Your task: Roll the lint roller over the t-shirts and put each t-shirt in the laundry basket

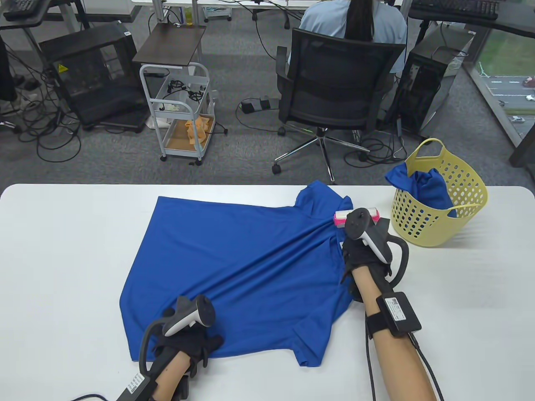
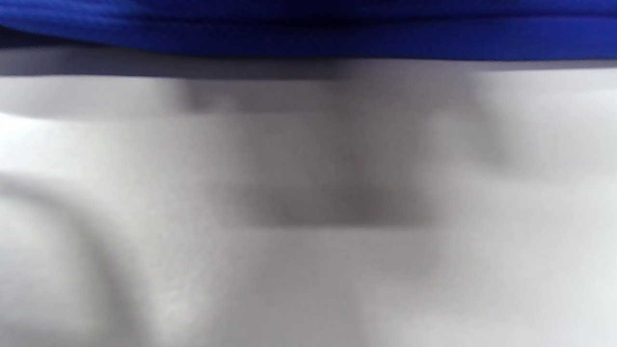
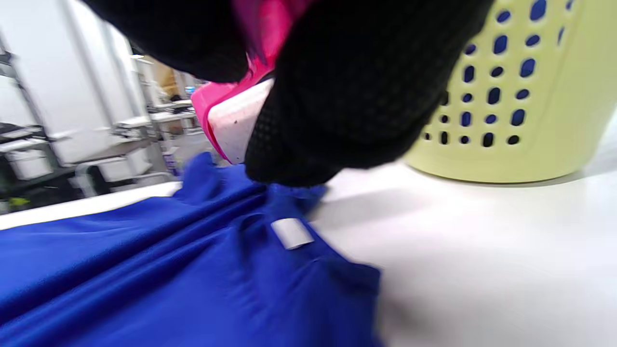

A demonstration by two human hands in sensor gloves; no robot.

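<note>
step: rolling t-shirt (image 1: 234, 255) | right hand (image 1: 361, 250) grip clasps lint roller (image 1: 340, 217) beside laundry basket (image 1: 464, 209) | left hand (image 1: 188, 338) grip flat, pinning hem farthest from basket | advice: keep hem pinned, short light strokes

Grey carpet (image 1: 234, 167), black office chair (image 1: 334, 83), white trolley (image 1: 179, 112), tangled cables (image 1: 50, 125).

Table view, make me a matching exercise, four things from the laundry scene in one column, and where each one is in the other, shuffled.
Things:
1. lint roller
2. laundry basket
3. spread t-shirt
4. left hand

Places:
A. flat across the middle of the table
B. on the t-shirt's near hem
C. gripped by the right hand at the t-shirt's collar end
D. on the table's far right, with blue cloth inside

Pairs: 1-C, 2-D, 3-A, 4-B
</note>
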